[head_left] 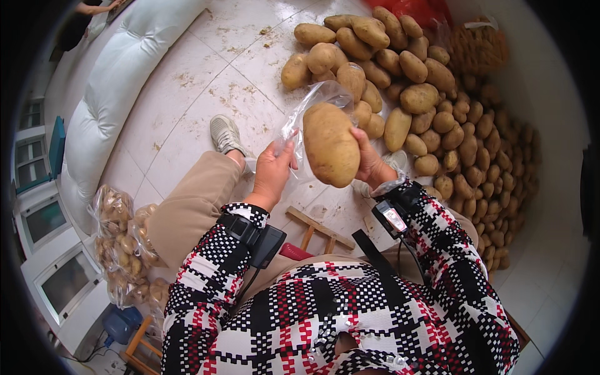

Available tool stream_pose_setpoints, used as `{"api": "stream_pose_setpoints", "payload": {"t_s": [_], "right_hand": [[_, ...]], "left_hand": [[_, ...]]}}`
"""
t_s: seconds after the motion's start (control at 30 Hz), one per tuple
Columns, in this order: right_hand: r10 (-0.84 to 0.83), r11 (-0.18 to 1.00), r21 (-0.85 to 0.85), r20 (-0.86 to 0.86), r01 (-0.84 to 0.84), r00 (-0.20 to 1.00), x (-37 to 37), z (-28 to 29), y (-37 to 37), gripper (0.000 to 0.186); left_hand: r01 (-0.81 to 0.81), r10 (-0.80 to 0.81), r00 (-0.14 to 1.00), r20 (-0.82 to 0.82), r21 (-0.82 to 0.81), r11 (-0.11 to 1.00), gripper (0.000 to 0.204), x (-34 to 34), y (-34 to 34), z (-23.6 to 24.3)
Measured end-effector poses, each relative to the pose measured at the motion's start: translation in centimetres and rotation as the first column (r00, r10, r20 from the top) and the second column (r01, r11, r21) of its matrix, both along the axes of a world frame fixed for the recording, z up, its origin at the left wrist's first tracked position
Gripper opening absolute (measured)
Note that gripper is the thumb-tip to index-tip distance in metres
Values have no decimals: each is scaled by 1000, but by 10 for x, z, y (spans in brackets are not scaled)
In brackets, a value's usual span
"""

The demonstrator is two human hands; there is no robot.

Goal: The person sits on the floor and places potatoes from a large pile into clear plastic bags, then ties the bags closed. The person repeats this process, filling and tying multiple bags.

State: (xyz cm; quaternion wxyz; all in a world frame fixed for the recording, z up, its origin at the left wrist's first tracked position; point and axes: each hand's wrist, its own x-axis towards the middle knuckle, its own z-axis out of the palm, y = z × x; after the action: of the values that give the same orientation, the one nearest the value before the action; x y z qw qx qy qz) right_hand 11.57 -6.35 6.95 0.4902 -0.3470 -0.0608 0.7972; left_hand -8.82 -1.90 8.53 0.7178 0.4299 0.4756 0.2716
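Note:
A large tan potato [331,145] is held up in front of me, gripped on its right side by my right hand [369,156]. My left hand [275,170] pinches the edge of a clear plastic bag [322,94], left of the potato. Part of the bag stands up behind the potato, so I cannot tell how its mouth lies there. Beyond both hands, to the right, loose potatoes [420,99] lie in a big heap on the floor.
Filled clear bags of potatoes [122,240] stand at my left. A white padded sofa [119,81] runs along the far left. Dirt specks the tiled floor [194,94]. A red bag [419,9] and a mesh sack [480,47] sit behind the heap. A wooden frame [320,230] is between my legs.

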Motion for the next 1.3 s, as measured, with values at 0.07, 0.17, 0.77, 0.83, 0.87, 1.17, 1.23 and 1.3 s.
{"api": "stream_pose_setpoints", "payload": {"t_s": [0.07,0.17,0.77,0.83,0.87,1.17,1.23,1.3], "right_hand": [[50,999,-23,56,-48,997,-6,-14,-5,71],[84,996,-51,115,-79,990,-10,-34,-13,62],[190,971,-122,913,-204,362,4,-114,14,87],[370,903,-328,922,-277,114,10,-116,6,93],[402,883,-368,914,-290,62,10,-116,3,93],[423,851,-460,887,-254,-188,5,-133,-11,88],[416,849,-475,871,-232,-260,0,-141,-8,89],[365,853,-453,873,-259,-325,-4,-148,-7,89]], "left_hand": [[66,-65,998,-21,25,998,30,2,-1,2],[189,-189,982,-16,37,981,29,3,-3,6],[322,-213,905,369,-267,908,48,2,0,35],[248,-137,917,376,-266,931,48,1,4,37],[226,-114,923,368,-277,934,47,2,4,37],[118,-12,972,236,-443,889,41,11,-12,20],[100,-6,980,201,-460,882,41,10,-6,16],[82,15,980,198,-473,877,40,9,0,13]]}}
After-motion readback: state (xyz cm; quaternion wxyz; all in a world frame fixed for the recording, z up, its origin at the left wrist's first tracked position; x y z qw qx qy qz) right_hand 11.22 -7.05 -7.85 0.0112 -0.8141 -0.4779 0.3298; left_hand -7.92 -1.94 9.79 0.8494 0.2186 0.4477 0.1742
